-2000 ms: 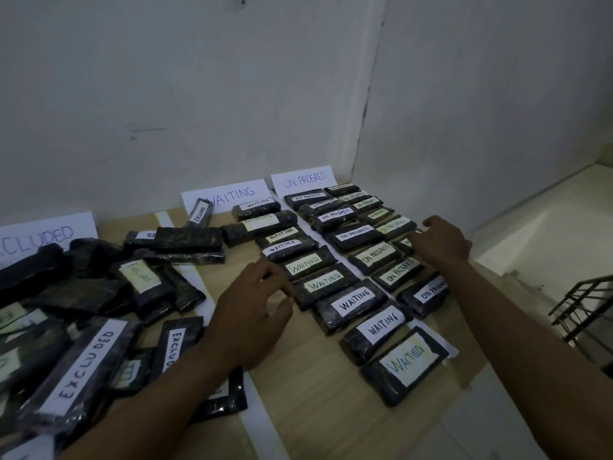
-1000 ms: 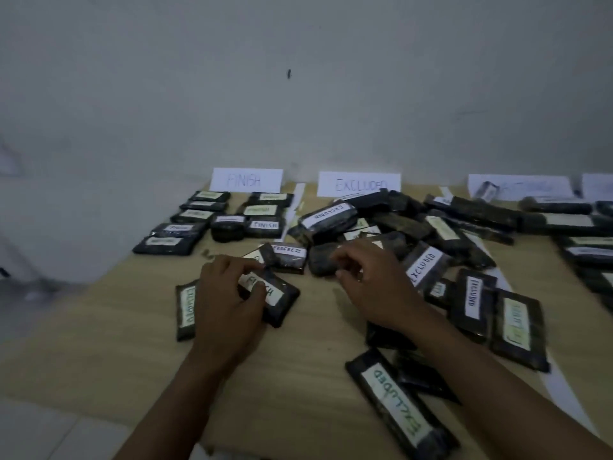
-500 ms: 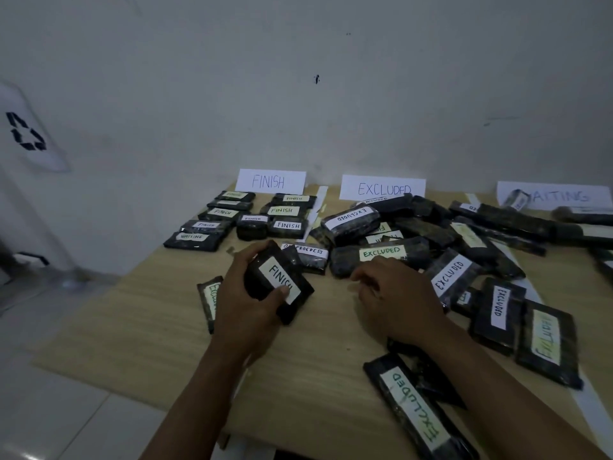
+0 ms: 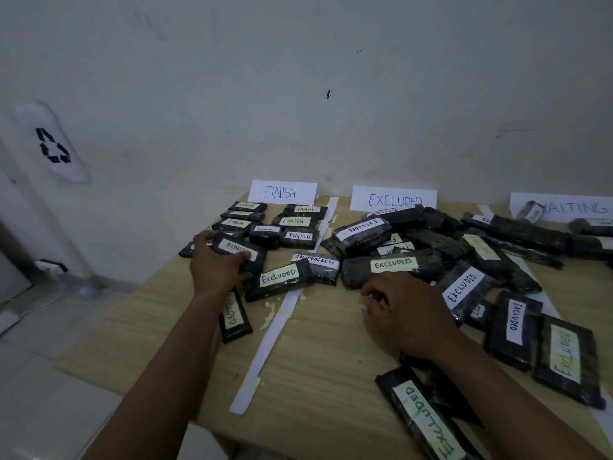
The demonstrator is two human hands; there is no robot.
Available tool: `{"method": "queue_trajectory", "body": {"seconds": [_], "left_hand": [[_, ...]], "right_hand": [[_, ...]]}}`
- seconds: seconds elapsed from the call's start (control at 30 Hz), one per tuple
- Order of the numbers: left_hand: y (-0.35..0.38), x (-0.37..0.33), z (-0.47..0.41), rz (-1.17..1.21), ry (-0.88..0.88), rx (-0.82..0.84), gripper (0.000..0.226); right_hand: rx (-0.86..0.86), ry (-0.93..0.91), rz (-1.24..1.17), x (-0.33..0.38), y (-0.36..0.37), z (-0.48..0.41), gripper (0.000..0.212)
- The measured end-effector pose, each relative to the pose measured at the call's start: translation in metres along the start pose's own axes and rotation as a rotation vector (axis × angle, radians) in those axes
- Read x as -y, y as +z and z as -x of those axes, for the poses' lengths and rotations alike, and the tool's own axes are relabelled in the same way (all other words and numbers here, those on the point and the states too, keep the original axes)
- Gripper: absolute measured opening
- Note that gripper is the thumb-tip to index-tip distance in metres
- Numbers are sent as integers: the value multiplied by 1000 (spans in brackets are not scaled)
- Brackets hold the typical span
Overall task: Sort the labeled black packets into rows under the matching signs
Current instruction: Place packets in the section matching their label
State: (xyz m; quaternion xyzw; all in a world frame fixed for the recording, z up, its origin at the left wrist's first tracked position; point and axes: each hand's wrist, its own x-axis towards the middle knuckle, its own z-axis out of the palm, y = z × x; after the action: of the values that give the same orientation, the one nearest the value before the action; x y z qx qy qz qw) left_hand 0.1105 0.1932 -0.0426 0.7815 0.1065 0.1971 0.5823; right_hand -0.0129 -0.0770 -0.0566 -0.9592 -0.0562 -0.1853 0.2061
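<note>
under the finish sign (image 4: 282, 192), the left hand (image 4: 215, 264) grips a finish packet (image 4: 239, 251) to extend that row; the right hand (image 4: 403, 313) rests loosely curled on the bench (image 4: 318, 366), holding nothing.

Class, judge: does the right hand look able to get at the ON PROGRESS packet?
Probably yes. The right hand lies near the ON PROGRESS packet with bare table between; only an EXCLUDED packet overlaps its left end.
</note>
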Motion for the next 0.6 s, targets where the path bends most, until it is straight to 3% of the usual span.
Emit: {"method": "queue_trajectory", "body": {"seconds": [0.33, 0.6], "left_hand": [[19, 17, -13, -627, 132, 208, 70], [23, 16, -9, -705, 176, 272, 64]], "right_hand": [[-6, -12, 9, -1, 1, 1, 11], [-7, -6, 4, -1, 2, 0, 8]]}}
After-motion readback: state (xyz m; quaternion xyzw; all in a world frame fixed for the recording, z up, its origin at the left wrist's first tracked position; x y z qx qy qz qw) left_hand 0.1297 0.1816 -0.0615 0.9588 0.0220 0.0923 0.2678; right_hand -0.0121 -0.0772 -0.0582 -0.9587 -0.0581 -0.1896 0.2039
